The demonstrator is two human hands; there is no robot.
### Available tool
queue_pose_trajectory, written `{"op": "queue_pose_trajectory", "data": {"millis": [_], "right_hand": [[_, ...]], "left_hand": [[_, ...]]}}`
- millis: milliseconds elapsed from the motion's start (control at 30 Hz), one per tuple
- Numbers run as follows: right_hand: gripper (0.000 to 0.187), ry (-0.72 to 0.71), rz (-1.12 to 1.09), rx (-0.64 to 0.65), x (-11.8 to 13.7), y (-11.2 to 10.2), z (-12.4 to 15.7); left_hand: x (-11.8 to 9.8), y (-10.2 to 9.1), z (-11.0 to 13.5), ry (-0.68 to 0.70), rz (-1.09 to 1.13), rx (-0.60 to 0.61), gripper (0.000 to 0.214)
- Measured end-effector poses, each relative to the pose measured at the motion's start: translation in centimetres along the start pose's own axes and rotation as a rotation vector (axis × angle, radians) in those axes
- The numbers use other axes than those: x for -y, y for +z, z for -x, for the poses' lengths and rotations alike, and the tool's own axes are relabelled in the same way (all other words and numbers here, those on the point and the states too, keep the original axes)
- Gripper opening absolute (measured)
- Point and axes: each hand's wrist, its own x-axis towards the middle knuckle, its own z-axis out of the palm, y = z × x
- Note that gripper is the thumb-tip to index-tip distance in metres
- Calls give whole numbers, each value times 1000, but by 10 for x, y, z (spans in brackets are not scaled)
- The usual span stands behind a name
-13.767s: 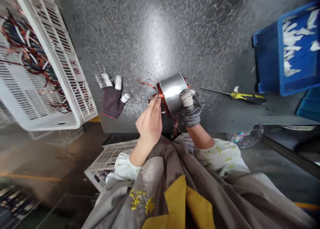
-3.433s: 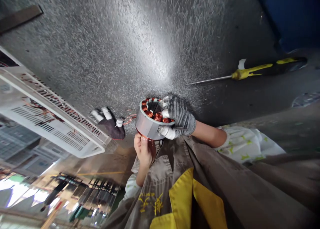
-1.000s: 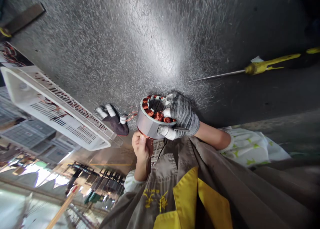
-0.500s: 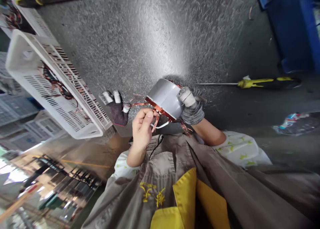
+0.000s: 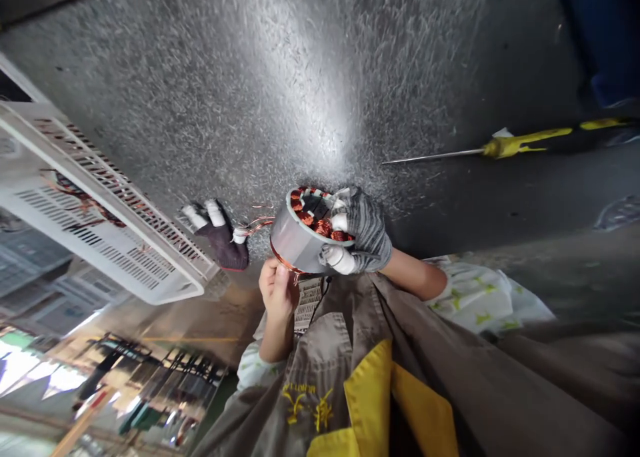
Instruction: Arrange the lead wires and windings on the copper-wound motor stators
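Stator [image 5: 303, 237] held just below frame centre, above the near edge of the surface [image 5: 300, 77], open end up and tilted, copper coils showing inside the ring. Right hand [image 5: 365, 234], in grey knit glove with white-taped tips, grips the stator's right side: fingers [image 5: 340, 220] hooked over the top rim, thumb pressed on the outer wall. Left hand [image 5: 277, 292], bare, sits under the stator, fingers curled closed with tips at the lower rim where copper wire [image 5: 283, 265] shows; can't tell if they pinch it. Spare dark glove [image 5: 220, 236] lies just left of the stator. Screwdriver [image 5: 520, 145] lies right, well apart. White crate [image 5: 110, 224] at left edge.
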Motion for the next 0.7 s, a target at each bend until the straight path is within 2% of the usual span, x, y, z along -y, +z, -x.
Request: {"op": "queue_pose_trajectory", "data": {"millis": [133,267,433,533,633,700], "right_hand": [[43,-61,12,-103,7,-5,-12],[58,-9,64,-29,14,-8,-16],[62,-5,54,57,13,-7,-12],[63,-11,37,67,9,-7,-11],[58,7,-44,52,7,-7,-12],[58,106,-89,94,11,-6,-12]], "left_hand": [[2,0,-1,25,-43,-21,54],[3,0,-2,20,-92,-65,58],[6,-3,-1,25,-91,-75,55],[13,-5,-3,22,-108,-75,57],[22,-8,-7,-66,-145,-74,65],[27,-8,-9,-118,-142,-62,69]]}}
